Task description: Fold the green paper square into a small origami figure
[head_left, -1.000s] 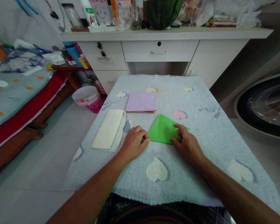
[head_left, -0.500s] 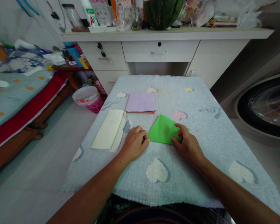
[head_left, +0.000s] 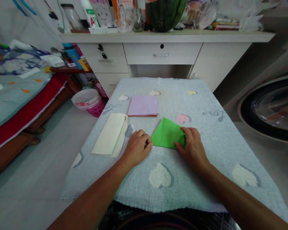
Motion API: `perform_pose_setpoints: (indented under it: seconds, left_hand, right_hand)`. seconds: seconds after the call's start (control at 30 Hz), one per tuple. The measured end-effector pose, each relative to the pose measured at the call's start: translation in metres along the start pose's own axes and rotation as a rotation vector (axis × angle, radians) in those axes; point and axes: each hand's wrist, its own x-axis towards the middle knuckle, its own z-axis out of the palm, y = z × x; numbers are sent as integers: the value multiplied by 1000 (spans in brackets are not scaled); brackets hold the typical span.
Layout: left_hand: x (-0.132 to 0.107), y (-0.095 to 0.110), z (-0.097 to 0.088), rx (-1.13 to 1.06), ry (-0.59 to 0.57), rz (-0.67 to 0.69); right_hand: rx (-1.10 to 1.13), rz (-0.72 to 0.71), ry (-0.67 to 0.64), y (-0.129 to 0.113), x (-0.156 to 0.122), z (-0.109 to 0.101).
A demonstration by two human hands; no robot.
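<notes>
A folded sheet of green paper (head_left: pixel 166 134) lies on the cloth-covered table before me, its peak pointing away. My left hand (head_left: pixel 139 143) is closed at the paper's left corner, thumb and fingers pinched together there. At the other end, my right hand (head_left: pixel 192 142) grips the paper's right side, thumb at the near edge and index finger at the far edge; the corner is hidden under the palm. Beyond the green sheet is a stack of square paper (head_left: pixel 143 104), purple on top with red below. Left of my left hand rests a folded cream paper (head_left: pixel 109 134).
The table's grey cloth (head_left: pixel 189 191) has heart prints. A white desk (head_left: pixel 162 52) stands behind it, bearing a cut watermelon (head_left: pixel 166 16) and jars. To the left are a pink bin (head_left: pixel 91 102) and a bed (head_left: pixel 26 99); a round-doored machine (head_left: pixel 273 108) is on the right.
My right hand's fingers have come down and closed further over the green paper's right corner, which showed before. My left hand stays at the left corner. The view has shifted slightly.
</notes>
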Motion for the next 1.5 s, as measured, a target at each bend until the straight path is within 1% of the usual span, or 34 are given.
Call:
perform_pose_setpoints:
  seconds: [0.03, 0.1, 0.23, 0.3, 0.43, 0.5, 0.6, 0.73, 0.9, 1.07, 1.3, 1.5]
  left_hand:
    - [0, 0, 0, -1, 0, -2]
    - [0, 0, 0, -4, -1, -3]
    - [0, -1, 0, -10, -1, 4]
    - [0, -1, 1, -8, 2, 8]
    - [0, -2, 1, -5, 5, 12]
    - [0, -2, 1, -4, 6, 10]
    - [0, -1, 0, -5, 8, 4]
    - [-1, -1, 1, 3, 12, 7]
    - [-1, -2, 3, 18, 24, 17]
    - [-1, -4, -1, -26, 17, 22]
    - [-5, -15, -9, -124, -25, 38]
    - [-6, -12, -13, -130, -51, 18]
  right_hand:
    - [-36, -25, 7, -1, 0, -1]
    - [-83, -85, -23, -3, 0, -2]
    - [-114, -208, -163, -7, 2, -4]
    - [-110, -261, -208, -7, 3, -3]
    - [-137, -334, -238, -6, 1, -3]
    - [-197, -360, -270, -9, 0, -6]
    - [-328, -416, -339, -20, -1, -14]
    - [-456, -438, -457, -39, -2, -24]
    - [-533, -422, -543, -55, -1, -25]
    - [-557, -400, -561, -60, -2, -23]
    - [-581, -406, -541, -60, -4, -22]
    - [-581, -418, -503, -59, -5, -21]
